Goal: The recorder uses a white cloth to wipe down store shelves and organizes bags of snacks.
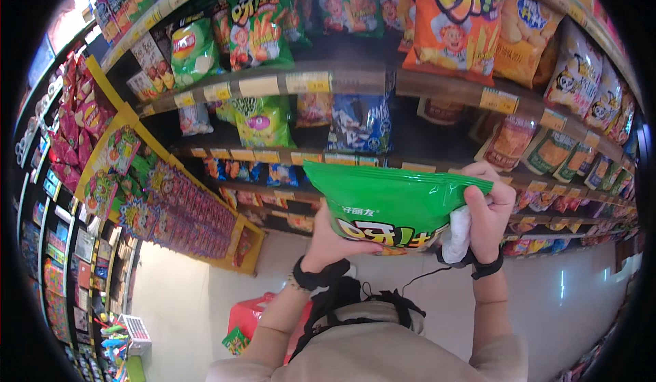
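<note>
A shiny green snack bag [396, 196] is held up in front of my chest, its sealed top edge facing the shelves. My left hand [329, 244] grips its lower left side, thumb across the front and the other fingers hidden behind. At the upper right corner, my right hand [489, 211] pinches the bag between thumb and fingers. Against the right palm rests a crumpled white cloth or tissue [456, 236], which partly covers the bag's right side. Both wrists wear dark bands.
Shelves ahead carry snack bags, including an orange bag [454, 30], green bags [256, 30] and a blue bag [359, 122]. A yellow display rack [249, 245] stands left. On the floor beside me is a red container [263, 305] with a small green packet [236, 341].
</note>
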A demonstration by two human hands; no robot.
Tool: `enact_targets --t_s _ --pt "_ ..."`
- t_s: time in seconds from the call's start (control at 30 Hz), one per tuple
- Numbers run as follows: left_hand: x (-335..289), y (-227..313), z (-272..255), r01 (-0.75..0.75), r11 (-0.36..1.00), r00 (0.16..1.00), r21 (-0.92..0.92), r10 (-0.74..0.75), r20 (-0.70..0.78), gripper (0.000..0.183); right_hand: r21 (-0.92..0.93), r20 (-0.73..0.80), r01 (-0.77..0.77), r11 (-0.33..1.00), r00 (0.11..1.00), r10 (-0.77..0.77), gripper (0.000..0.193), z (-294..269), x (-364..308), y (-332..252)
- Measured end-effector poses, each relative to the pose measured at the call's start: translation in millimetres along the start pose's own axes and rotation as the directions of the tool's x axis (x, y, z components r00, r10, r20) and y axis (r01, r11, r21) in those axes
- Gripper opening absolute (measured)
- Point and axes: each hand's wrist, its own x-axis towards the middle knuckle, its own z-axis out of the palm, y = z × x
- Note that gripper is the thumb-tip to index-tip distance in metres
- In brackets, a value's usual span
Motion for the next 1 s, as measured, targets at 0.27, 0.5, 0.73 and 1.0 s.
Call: enact_targets --t_s 0.27,0.5,0.73,1.0 --pt "92 69 -40 0.042 0.996 0.994 -0.074 -0.049 -0.102 0.068 -0.090 0.170 -0.023 0.996 0.985 0.038 0.075 31 66 -20" --pt "184 94 -62 0.089 0.991 0.994 -0.105 -0.082 0.073 0.042 -0.056 0.048 0.188 0.980 0.981 -0.186 0.061 82 137 3" --pt "267 101 -92 0.303 0.937 0.926 -0.172 -0.247 0.287 0.029 -0.335 0.037 0.190 0.923 0.981 -0.188 0.055 97 223 25" --pt "346 96 -100 0.172 0.981 0.982 0.089 -0.178 0.064 0.046 -0.619 -0.012 0.106 0.778 0.989 -0.144 0.053 112 287 34"
